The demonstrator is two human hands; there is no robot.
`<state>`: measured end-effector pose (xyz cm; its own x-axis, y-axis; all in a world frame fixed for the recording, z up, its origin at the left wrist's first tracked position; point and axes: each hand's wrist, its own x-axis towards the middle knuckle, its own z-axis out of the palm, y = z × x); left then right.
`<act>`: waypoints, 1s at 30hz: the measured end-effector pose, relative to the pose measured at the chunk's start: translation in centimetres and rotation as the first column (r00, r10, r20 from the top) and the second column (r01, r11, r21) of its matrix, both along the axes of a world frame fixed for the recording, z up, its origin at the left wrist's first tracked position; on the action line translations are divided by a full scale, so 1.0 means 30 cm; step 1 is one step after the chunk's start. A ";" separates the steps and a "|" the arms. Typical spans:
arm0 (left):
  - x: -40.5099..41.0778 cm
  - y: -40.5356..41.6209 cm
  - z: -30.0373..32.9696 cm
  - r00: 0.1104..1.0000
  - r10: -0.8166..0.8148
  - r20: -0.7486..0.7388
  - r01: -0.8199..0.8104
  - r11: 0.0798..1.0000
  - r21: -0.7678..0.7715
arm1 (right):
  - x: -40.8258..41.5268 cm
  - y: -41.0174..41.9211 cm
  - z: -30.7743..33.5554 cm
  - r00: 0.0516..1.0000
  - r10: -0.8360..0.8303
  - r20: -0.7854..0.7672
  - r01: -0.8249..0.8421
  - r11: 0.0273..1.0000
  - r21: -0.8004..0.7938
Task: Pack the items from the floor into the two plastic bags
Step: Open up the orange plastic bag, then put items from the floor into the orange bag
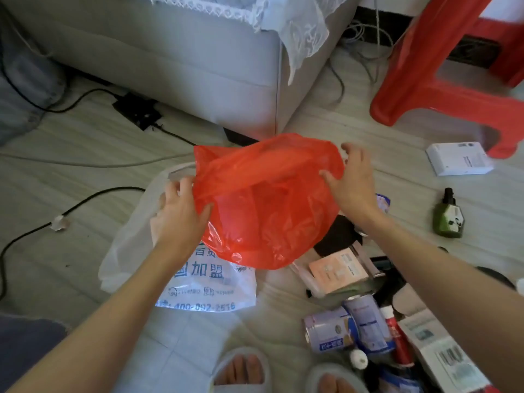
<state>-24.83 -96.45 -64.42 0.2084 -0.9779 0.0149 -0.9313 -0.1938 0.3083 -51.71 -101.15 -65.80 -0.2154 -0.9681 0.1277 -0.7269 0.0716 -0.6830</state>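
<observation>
Near the slippered feet, cans [344, 327] and boxes [338, 269] heaped on the floor [85, 177], unpacked. Above the flat white bag [204, 282], red bag [263, 199] held aloft, left hand [177, 214] and right hand [351, 177] each pinching its rim. Likely opening step; next, mouth spread wide.
</observation>
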 end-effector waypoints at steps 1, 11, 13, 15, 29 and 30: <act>-0.009 0.000 -0.007 0.998 -0.023 0.050 0.024 0.999 -0.029 | 0.015 0.034 -0.020 1.000 0.018 -0.010 -0.018 1.000 -0.026; -0.074 -0.145 -0.091 0.813 -0.397 0.426 0.429 0.903 0.022 | 0.091 0.217 -0.246 0.339 0.507 -0.792 -0.675 0.718 0.170; -0.060 -0.175 -0.098 0.778 -0.386 0.496 0.427 0.903 0.033 | 0.089 0.195 -0.259 0.239 0.477 -0.846 -0.686 0.699 0.201; -0.048 -0.200 -0.109 0.766 -0.382 0.517 0.409 0.910 0.066 | 0.096 0.169 -0.256 0.206 0.454 -0.867 -0.668 0.713 0.214; -0.059 -0.297 -0.137 0.890 -0.355 0.287 0.372 0.928 -0.004 | -0.024 0.092 -0.301 0.275 0.349 -0.896 -0.740 0.672 0.035; -0.068 -0.301 -0.124 0.904 -0.340 0.261 0.361 0.932 -0.034 | -0.013 0.091 -0.324 0.242 0.375 -0.895 -0.740 0.668 0.080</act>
<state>-26.87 -105.47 -68.14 -0.1679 -0.9805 0.1024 -0.9827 0.1747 0.0612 -52.08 -98.43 -75.51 0.7441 -0.6458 0.1709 -0.6578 -0.6637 0.3562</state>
